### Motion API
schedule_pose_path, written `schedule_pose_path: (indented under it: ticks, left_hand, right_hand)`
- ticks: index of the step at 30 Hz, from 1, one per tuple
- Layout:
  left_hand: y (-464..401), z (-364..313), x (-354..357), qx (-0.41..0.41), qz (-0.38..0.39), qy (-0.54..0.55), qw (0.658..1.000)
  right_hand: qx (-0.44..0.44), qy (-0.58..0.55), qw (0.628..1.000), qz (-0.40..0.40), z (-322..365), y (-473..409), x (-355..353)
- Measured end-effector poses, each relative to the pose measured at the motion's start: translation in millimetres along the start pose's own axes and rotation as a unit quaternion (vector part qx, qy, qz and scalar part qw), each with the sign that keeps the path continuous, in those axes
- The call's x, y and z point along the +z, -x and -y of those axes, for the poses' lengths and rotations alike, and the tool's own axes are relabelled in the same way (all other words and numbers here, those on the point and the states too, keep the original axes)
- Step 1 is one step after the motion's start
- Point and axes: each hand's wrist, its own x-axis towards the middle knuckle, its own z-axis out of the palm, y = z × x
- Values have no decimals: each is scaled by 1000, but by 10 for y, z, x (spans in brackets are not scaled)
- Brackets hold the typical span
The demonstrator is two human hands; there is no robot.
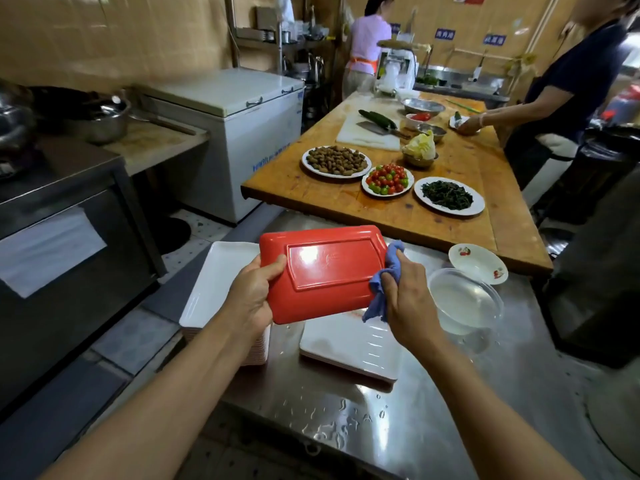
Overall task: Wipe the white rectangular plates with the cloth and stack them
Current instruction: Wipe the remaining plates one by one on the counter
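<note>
From the head view, the left hand (250, 295) held a plate (323, 271) above the steel worktop (433, 410), red underside up, its grip clamped on the plate's left edge with the thumb on top. The right hand (407, 299) had its grip closed on a blue cloth (384, 278), pressed against the plate's right edge. A tall stack of plates (221, 289) stood at the worktop's left edge, another plate (349, 344) lay white side up below the hands, and a clear bowl (464, 299) sat to the right.
</note>
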Motion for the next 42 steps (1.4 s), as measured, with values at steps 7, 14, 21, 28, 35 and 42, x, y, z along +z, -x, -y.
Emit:
schedule_pose_path:
  ticks: [7,14,21,28,35,42]
  left_hand:
    - [14,-197,-315,23,-15,3,1000]
    - [92,-517,-582,250,-43,-258,932]
    - [176,-523,-824,438,-22,-686,581]
    - [188,-230,-1052,448,18,-773,448]
    - [123,33,-1254,382,32,-791,478]
    - [-20,127,-1349,282,51,-816,502]
  right_hand:
    - [30,-38,997,-66,57,-28,170]
    - [25,-117,992,-27,396,-137,309]
    - [13,-125,991,50,582,-182,498]
    - [27,-101,992,72,481,-112,553]
    - [41,-90,993,68,332,-98,574]
    - [59,-97,990,83,275,-79,592]
